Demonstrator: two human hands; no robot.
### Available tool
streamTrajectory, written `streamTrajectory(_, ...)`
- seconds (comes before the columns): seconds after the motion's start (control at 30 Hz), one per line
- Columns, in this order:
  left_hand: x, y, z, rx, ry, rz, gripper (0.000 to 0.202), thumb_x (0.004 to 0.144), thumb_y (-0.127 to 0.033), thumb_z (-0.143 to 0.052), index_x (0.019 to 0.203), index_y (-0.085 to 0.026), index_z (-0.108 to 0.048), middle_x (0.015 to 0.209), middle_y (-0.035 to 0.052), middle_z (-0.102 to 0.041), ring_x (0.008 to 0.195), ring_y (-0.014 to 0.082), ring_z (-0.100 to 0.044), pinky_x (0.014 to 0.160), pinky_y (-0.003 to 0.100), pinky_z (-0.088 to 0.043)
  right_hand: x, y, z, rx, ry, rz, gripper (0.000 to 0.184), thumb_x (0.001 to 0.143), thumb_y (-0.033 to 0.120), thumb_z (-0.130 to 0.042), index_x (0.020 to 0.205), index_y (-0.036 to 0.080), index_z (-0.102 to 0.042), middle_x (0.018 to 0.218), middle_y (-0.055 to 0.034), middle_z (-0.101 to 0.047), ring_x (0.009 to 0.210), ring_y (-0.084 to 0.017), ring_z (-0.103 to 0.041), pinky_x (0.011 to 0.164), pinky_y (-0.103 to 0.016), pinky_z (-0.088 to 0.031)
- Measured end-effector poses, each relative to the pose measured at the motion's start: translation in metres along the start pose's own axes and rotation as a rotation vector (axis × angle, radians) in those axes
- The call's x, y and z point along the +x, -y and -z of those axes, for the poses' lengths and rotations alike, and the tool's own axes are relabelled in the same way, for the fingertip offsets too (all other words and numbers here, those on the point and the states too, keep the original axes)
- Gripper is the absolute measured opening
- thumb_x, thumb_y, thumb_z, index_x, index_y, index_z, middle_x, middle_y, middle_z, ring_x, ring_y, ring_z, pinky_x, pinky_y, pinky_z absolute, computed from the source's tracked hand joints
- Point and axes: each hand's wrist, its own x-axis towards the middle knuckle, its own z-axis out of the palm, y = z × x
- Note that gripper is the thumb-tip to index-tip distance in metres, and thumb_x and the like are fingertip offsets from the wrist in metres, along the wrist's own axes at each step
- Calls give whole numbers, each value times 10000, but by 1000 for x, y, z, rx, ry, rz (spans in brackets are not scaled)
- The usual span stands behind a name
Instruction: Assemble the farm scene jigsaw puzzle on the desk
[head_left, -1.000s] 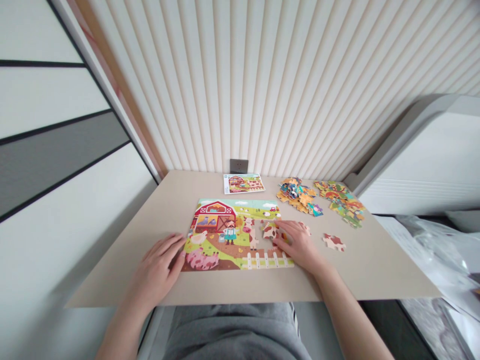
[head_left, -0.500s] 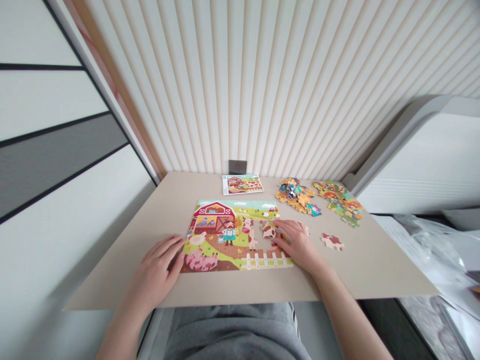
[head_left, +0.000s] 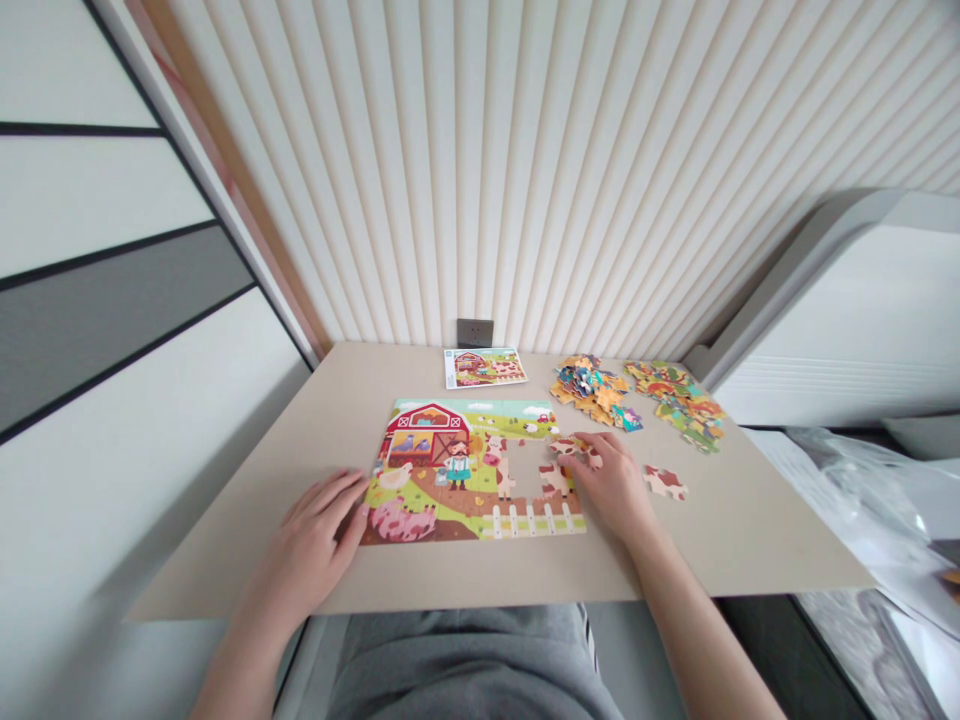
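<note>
A farm jigsaw puzzle (head_left: 442, 500) with a red barn, a farmer and a pink pig lies flat on the table, with a gap in the cow area at its right. My left hand (head_left: 319, 540) rests at the puzzle's left edge, fingers stretched out and holding nothing. My right hand (head_left: 611, 480) pinches a brown-and-white puzzle piece (head_left: 564, 446) over the puzzle's right side, above the gap's right part. Another cow-patterned piece shows partly behind those fingers. To the right of this hand lies a loose cow-patterned piece (head_left: 665, 482).
Behind the puzzle lies a small picture card (head_left: 486, 368) of the same farm scene. Two heaps of pieces, one orange and blue (head_left: 592, 390), one green and orange (head_left: 679, 400), sit at the back right. A wall socket (head_left: 475, 332) is above the table's back edge (head_left: 375, 350).
My right hand has moved slightly right and up with the puzzle piece, uncovering more of the gap and the cow's hind part. My left hand has stayed in place.
</note>
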Motion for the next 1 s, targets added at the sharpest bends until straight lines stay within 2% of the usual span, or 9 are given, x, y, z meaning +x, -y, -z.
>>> streamTrajectory(0.17, 0, 0, 0, 4, -5, 6, 431, 1016, -408, -494, 1400, -246, -604, 1448, 92, -617, 1365, 305, -553, 1167, 502, -447, -3, 6, -5, -47, 129, 48, 399, 928, 563, -659, 1222, 302, -724, 1126, -84, -695, 1034, -294, -680, 954, -446, -492)
streamTrajectory(0.33, 0, -1, 1, -8, -12, 12, 432, 1016, -419, -494, 1398, -255, -610, 1441, 89, -624, 1352, 299, -566, 1164, 481, -454, -1, -1, 0, 38, 168, 63, 347, 999, 443, -551, 1266, 289, -711, 1215, -90, -688, 1071, -274, -672, 933, -411, -507)
streamTrajectory(0.5, 0, -1, 1, -16, -2, 14, 423, 1019, -414, -495, 1397, -258, -607, 1452, 77, -616, 1373, 296, -545, 1175, 480, -440, 1, -12, 7, 98, 257, 62, 400, 948, 389, -605, 1322, 274, -690, 1252, -97, -703, 1042, -273, -670, 869, -397, -518)
streamTrajectory(0.87, 1, -2, 2, -15, 1, 15, 430, 1022, -404, -491, 1415, -262, -594, 1456, 79, -610, 1370, 300, -545, 1173, 495, -438, 2, -14, -4, 111, 193, 44, 304, 919, 342, -602, 1156, 249, -768, 998, -82, -766, 888, -257, -689, 824, -401, -529)
streamTrajectory(0.93, 1, -1, 2, -19, -5, 11, 433, 1021, -407, -493, 1417, -263, -593, 1457, 82, -609, 1365, 300, -548, 1174, 498, -438, 1, -11, -3, 96, 191, 48, 293, 926, 346, -602, 1149, 257, -769, 1020, -82, -765, 918, -262, -691, 835, -406, -529)
streamTrajectory(1.0, 0, -1, 1, -21, -6, 8, 432, 1020, -408, -494, 1415, -265, -595, 1452, 83, -613, 1361, 301, -552, 1171, 500, -443, 1, -8, -1, 79, 198, 80, 316, 941, 346, -597, 1210, 279, -750, 1139, -84, -752, 1023, -276, -683, 891, -423, -521)
